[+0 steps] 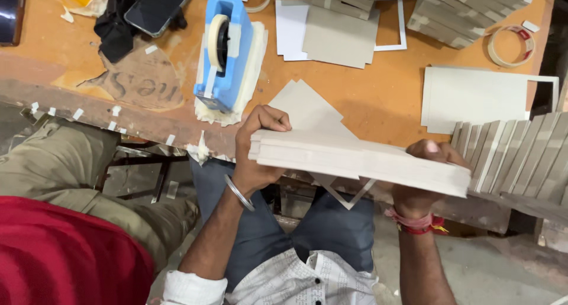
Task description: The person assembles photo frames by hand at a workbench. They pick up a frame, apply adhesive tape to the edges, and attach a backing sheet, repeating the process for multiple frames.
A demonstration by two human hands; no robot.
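Grey board, a thick stack of cut sheets (361, 160), sits between my two hands, held level above my lap and just off the near edge of the orange worktop (378, 98). My left hand (255, 148) grips the stack's left end, fingers (273, 120) curled over the top and clamped on it, a metal bangle (238, 192) on that wrist. My right hand (423, 184) holds the right end from below and behind, with the thumb pressed on the top edge, so those fingers are closed on the stack too (most of them are hidden under the board). A red thread band (417, 223) circles the right wrist.

Beyond the stack, on the worktop, a few loose grey sheets (307, 107) lie fanned at an angle, partly hidden by what I hold. Left of them stands a blue tape dispenser (225, 53) with a roll of pale tape in it, resting on a wad of used tape. Farther back lie more grey sheets and a white frame-shaped cut-out (393, 21), another pile of board (467, 9) at the far right, and a loose tape roll (510, 46) beside it. A row of boards (520, 154) leans just right of my right hand. A dark phone (157, 6) lies at the far left. Someone in a red top and khaki trousers (65, 169) sits close on my left.
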